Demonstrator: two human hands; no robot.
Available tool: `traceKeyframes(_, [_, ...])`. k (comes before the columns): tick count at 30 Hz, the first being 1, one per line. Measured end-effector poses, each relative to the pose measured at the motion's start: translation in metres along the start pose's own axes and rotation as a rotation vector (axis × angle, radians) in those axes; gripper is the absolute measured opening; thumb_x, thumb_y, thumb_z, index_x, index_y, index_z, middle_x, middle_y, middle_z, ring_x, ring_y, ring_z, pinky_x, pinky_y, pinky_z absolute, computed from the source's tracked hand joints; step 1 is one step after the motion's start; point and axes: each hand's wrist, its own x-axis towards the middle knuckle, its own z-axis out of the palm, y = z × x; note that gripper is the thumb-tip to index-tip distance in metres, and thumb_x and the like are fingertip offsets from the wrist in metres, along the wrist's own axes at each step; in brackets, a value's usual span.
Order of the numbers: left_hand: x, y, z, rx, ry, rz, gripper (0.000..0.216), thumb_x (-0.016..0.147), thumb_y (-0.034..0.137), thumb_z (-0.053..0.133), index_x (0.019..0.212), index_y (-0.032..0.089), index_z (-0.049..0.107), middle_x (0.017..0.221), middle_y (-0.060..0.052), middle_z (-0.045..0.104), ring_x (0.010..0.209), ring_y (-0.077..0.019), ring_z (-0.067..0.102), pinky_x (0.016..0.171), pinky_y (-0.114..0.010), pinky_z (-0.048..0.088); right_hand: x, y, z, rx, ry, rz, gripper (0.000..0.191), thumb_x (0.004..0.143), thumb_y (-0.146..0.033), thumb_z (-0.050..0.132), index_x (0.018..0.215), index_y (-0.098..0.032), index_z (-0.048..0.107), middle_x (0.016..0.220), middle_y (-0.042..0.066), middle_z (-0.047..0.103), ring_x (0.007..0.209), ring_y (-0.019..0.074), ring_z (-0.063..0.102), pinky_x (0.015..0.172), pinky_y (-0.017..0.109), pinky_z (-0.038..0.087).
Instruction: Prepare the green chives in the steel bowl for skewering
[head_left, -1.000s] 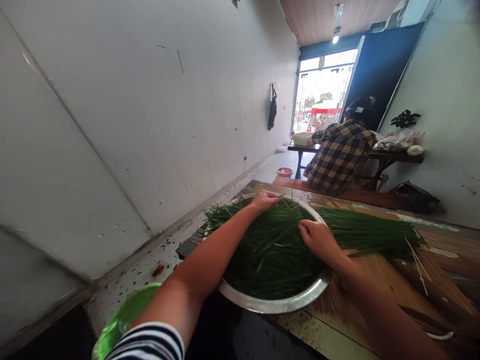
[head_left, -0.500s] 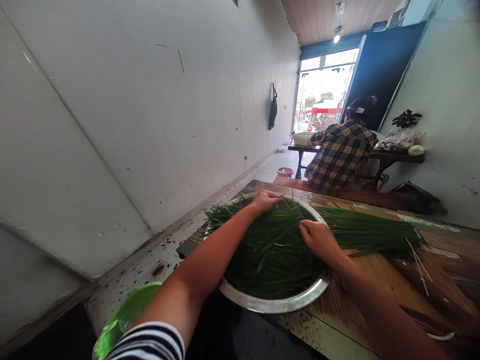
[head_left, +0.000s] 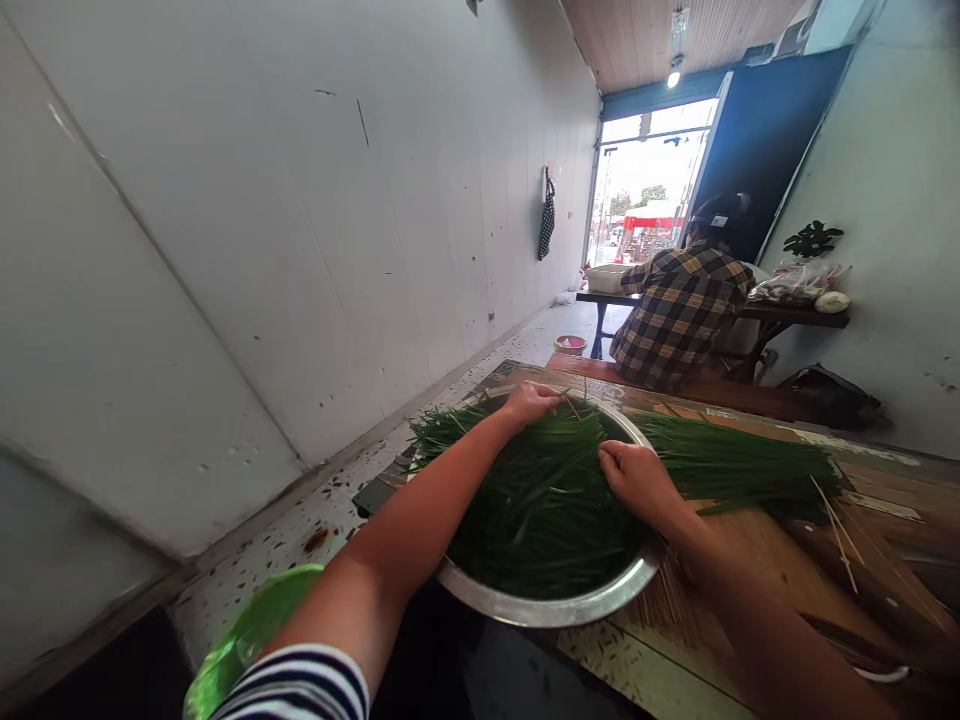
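Observation:
A wide metal bowl [head_left: 551, 612] holds a heap of long green garlic chives [head_left: 540, 520]. At its far rim my left hand [head_left: 532, 402] is closed, pinching the upper end of a flat row of chives. A thin wooden skewer [head_left: 572, 406] shows beside those fingertips; whether they grip it too I cannot tell. My right hand [head_left: 634, 475] is closed at the right edge of the same row, over the bowl's right rim, its fingertips partly hidden.
More chives [head_left: 739, 465] lie on the wooden table [head_left: 750, 545] right of the bowl. Thin skewers [head_left: 664, 600] lie by the bowl's right side. A green-lined bin [head_left: 255, 620] stands at lower left. A person in a plaid shirt [head_left: 679, 310] sits beyond, facing away.
Almost nothing differs. Both hands stay in the same places on the chives, and the person beyond has leaned very slightly.

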Motion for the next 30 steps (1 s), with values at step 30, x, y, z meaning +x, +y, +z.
traceKeyframes(30, [-0.012,0.018,0.000,0.263,-0.032,0.170,0.027,0.075,0.024,0.058,0.095,0.014,0.072,0.081,-0.005,0.072,0.071,-0.0134,0.063,0.072,-0.022,0.047,0.001,0.000,0.000,-0.014,0.014,0.022,0.030,0.085,-0.023,0.036,0.063,-0.019,0.056,0.062,0.004,0.062,0.058,0.0126,0.050,0.056,0.025,0.025])
